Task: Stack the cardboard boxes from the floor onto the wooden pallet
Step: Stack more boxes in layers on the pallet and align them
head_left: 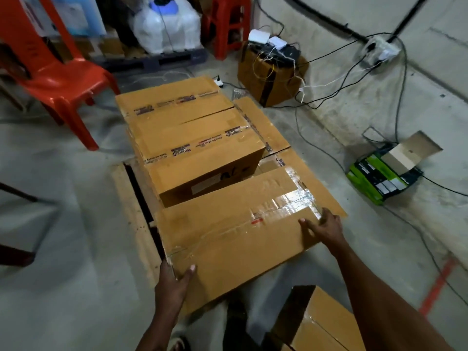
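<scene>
Nearest you, another cardboard box (319,323) sits on the floor by your feet, a trip risk if you step forward. Your left hand (174,272) clamps the near-left corner of the box you carry (235,229), thumb on top, fingers hidden under the edge. Your right hand (324,229) lies on the far-right corner with fingers spread, apparently pressing more than gripping. That side could slip on the glossy tape and let the box drop. The box hangs over the near end of the wooden pallet (126,198); set down short, it may tip off the edge. Beyond it, the stacked boxes (192,138) could be shoved askew, and the cables (329,97) lie just past them
</scene>
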`<state>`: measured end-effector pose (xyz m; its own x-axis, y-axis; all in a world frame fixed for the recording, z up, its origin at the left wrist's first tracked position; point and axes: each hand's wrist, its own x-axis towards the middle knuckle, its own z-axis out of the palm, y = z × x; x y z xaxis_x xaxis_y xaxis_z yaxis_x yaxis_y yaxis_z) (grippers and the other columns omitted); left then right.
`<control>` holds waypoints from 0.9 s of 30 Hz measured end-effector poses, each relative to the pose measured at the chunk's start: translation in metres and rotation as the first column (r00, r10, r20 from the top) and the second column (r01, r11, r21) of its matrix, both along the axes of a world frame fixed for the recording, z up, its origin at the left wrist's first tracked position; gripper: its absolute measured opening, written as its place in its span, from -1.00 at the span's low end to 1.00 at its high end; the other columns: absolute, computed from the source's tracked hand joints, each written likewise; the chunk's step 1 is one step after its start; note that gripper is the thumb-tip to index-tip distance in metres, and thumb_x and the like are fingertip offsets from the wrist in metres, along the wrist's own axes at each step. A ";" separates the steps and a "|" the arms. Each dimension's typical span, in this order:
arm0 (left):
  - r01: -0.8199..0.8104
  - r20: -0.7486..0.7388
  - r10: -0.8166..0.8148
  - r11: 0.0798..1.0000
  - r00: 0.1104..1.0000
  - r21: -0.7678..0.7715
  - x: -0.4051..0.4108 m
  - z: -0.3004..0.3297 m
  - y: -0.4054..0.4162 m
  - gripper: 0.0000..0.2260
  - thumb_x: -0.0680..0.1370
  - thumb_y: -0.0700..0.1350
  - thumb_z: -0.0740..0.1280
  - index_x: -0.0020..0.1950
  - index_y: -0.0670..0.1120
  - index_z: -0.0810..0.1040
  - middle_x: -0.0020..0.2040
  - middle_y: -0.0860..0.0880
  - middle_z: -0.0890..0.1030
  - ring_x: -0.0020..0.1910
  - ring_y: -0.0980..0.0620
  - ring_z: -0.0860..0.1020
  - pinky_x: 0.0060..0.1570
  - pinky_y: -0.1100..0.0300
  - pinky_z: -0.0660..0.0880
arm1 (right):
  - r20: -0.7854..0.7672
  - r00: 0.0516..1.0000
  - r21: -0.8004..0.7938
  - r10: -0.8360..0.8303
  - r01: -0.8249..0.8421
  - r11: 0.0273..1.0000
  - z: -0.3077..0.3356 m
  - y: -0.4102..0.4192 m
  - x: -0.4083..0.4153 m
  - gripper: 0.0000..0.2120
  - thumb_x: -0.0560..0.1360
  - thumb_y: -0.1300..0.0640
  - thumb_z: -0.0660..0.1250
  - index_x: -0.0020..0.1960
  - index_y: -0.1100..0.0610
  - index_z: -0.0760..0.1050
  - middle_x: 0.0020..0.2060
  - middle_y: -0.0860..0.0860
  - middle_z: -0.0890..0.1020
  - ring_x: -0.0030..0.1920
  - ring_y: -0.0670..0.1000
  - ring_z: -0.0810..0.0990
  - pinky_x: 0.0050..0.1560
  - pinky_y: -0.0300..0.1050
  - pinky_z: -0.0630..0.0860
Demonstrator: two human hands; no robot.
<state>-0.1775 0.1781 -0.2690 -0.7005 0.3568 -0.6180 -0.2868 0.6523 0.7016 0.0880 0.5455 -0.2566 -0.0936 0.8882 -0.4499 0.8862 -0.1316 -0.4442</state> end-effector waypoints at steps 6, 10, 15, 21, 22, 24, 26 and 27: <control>0.098 -0.025 -0.098 0.995 0.995 0.025 -0.010 -0.090 0.021 -0.23 0.54 0.22 0.45 0.64 0.11 0.16 0.54 -0.05 0.45 0.43 -0.19 0.50 0.38 -0.17 0.47 | -0.050 0.998 -0.001 0.046 -0.046 0.999 -0.085 0.040 -0.029 0.00 0.39 -0.33 0.59 0.62 0.09 0.25 0.46 0.22 0.36 0.47 0.32 0.36 0.43 0.42 0.42; 0.041 -0.068 -0.038 0.999 0.997 0.033 -0.003 -0.108 0.019 -0.24 0.58 0.14 0.42 0.68 0.11 0.09 0.61 -0.04 0.36 0.52 -0.19 0.41 0.46 -0.18 0.40 | -0.089 0.991 0.003 0.101 -0.101 0.995 -0.135 0.047 -0.030 -0.09 0.28 -0.56 0.51 0.43 -0.08 0.35 0.30 0.14 0.50 0.37 0.27 0.48 0.31 0.44 0.51; 0.000 -0.068 0.002 1.000 0.998 0.030 0.000 -0.114 0.021 -0.21 0.56 0.17 0.42 0.70 0.14 0.09 0.60 0.01 0.37 0.50 -0.15 0.44 0.44 -0.09 0.43 | -0.196 0.979 0.086 0.054 -0.037 0.996 -0.134 0.044 -0.035 0.01 0.32 -0.51 0.50 0.61 -0.11 0.26 0.51 0.09 0.34 0.51 0.25 0.37 0.42 0.41 0.45; -0.056 -0.092 0.066 0.992 0.994 0.113 -0.009 -0.115 0.043 -0.27 0.57 0.13 0.43 0.68 0.17 0.18 0.47 0.21 0.42 0.38 0.11 0.45 0.35 0.11 0.42 | -0.223 0.968 0.157 0.112 -0.078 0.984 -0.147 0.080 -0.053 -0.22 0.39 -0.41 0.54 0.51 -0.18 0.40 0.29 0.04 0.46 0.37 0.19 0.48 0.36 0.31 0.53; -0.066 -0.093 0.078 0.990 0.993 0.123 -0.012 -0.115 0.047 -0.28 0.57 0.12 0.43 0.68 0.17 0.19 0.47 0.21 0.43 0.37 0.13 0.44 0.33 0.14 0.42 | -0.227 0.967 0.170 0.114 -0.076 0.982 -0.150 0.085 -0.055 -0.22 0.37 -0.45 0.53 0.48 -0.19 0.42 0.26 0.04 0.49 0.32 0.17 0.51 0.32 0.32 0.56; -0.090 -0.091 0.104 0.986 0.990 0.141 -0.018 -0.116 0.055 -0.28 0.58 0.11 0.43 0.68 0.16 0.18 0.50 0.19 0.43 0.39 0.13 0.44 0.33 0.15 0.40 | -0.232 0.967 0.184 0.107 -0.064 0.981 -0.149 0.092 -0.063 -0.18 0.33 -0.50 0.50 0.46 -0.14 0.45 0.22 0.06 0.46 0.27 0.16 0.50 0.30 0.30 0.57; -0.105 -0.098 0.121 0.982 0.988 0.157 -0.025 -0.120 0.061 -0.28 0.59 0.07 0.43 0.69 0.14 0.18 0.50 0.21 0.41 0.40 0.15 0.42 0.33 0.18 0.39 | -0.230 0.966 0.200 0.117 -0.071 0.977 -0.148 0.095 -0.073 -0.15 0.32 -0.52 0.48 0.47 -0.12 0.43 0.23 0.04 0.43 0.27 0.15 0.47 0.31 0.30 0.55; -0.110 -0.106 0.128 0.980 0.986 0.163 -0.028 -0.122 0.063 -0.28 0.60 0.05 0.43 0.69 0.15 0.17 0.48 0.24 0.40 0.39 0.18 0.41 0.32 0.21 0.38 | -0.225 0.966 0.206 0.130 -0.083 0.975 -0.149 0.096 -0.077 -0.15 0.33 -0.51 0.48 0.48 -0.13 0.41 0.26 0.05 0.43 0.30 0.16 0.46 0.31 0.32 0.55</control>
<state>-0.2054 0.2415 -0.3906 -0.8069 0.3522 -0.4742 -0.2672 0.4982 0.8248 0.0110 0.6417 -0.4052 -0.2748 0.9350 -0.2240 0.7576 0.0671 -0.6493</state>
